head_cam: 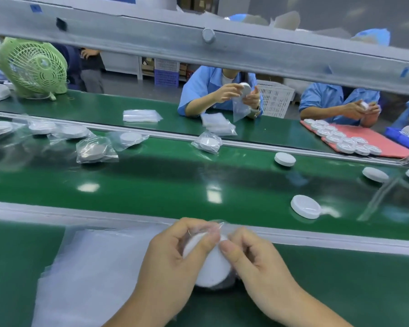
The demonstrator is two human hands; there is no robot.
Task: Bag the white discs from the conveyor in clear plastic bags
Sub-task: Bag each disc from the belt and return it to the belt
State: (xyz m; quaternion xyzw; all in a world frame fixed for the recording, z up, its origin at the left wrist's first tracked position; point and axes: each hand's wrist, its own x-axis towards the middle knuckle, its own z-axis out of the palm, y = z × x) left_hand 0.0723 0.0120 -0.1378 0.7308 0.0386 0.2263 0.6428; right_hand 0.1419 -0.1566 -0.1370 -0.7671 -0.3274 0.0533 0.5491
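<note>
Midway: pinching bag (213,226) around disc (210,267) with curled left grip (172,251) and right grip (257,258), lower centre; bagged discs (96,151) upper left, loose discs (305,206) right, unbagged.

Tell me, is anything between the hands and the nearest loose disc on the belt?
Nothing visible. The loose disc lies on the belt beyond the rail; left hand and right hand hold a bagged disc.

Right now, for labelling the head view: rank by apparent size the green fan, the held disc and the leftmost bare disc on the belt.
1. green fan
2. held disc, enlarged by nearness to the camera
3. leftmost bare disc
</note>
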